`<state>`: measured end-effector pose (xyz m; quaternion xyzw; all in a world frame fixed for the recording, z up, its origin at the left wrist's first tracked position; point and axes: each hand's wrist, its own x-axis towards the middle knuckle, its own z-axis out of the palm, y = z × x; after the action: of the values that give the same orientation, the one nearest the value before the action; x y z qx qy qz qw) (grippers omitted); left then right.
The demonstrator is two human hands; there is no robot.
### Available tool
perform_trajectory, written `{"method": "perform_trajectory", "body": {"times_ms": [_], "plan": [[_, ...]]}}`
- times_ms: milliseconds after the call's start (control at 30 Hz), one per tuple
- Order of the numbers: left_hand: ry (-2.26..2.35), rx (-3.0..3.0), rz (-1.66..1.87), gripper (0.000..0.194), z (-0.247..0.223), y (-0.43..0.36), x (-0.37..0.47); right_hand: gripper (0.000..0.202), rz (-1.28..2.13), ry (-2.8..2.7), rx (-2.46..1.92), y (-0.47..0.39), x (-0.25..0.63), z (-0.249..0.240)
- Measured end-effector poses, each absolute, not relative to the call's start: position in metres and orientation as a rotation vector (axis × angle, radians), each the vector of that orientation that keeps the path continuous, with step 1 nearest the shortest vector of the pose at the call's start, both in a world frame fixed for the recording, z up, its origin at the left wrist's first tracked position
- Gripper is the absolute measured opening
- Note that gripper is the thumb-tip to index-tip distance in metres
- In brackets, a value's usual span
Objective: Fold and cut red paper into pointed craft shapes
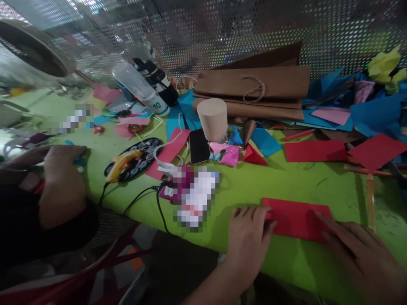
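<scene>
A red sheet of paper (pixel 295 218), apparently folded to an oblong, lies on the green tabletop in front of me. My left hand (pixel 249 233) grips its left end, fingers curled and thumb near the edge. At the opposite end my right hand (pixel 356 245) holds the paper, its index finger reaching over the top. The undersides of both hands are hidden. Beyond the sheet lie more red paper pieces (pixel 316 151), and a red square (pixel 378 151) sits farther right.
At left, another person's hand (pixel 63 156) rests on the table. A yellow glue gun (pixel 124 165) lies on a black tray. A phone (pixel 199 197), a dark phone (pixel 199 146), a beige cylinder (pixel 212 120), bottles (pixel 143 91) and brown paper (pixel 251 84) stand or lie behind. Cables hang over the front edge.
</scene>
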<state>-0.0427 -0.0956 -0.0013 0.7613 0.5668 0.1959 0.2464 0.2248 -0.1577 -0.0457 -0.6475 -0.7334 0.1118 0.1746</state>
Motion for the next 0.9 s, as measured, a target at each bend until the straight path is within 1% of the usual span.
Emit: {"method": "perform_trajectory", "body": {"times_ms": [467, 600, 667, 833, 900], "plan": [[1.557, 2.176, 0.404, 0.023, 0.002, -0.092, -0.044, 0.045, 0.203, -2.067, -1.799, -0.152, 0.219, -0.039], [1.56, 2.361, 0.491, 0.026, -0.002, -0.094, -0.044, 0.047, 0.187, -2.105, -1.78, -0.15, 0.217, -0.035], [1.489, 2.495, 0.53, 0.027, -0.005, -0.095, -0.043, 0.046, 0.175, -2.121, -1.779, -0.149, 0.216, -0.035], [1.105, 2.763, 0.385, 0.02, -0.008, -0.092, -0.042, 0.043, 0.177, -2.123, -1.788, -0.15, 0.213, -0.035], [1.028, 2.84, 0.359, 0.025, -0.009, -0.094, -0.045, 0.042, 0.166, -2.122, -1.793, -0.15, 0.212, -0.034]]}}
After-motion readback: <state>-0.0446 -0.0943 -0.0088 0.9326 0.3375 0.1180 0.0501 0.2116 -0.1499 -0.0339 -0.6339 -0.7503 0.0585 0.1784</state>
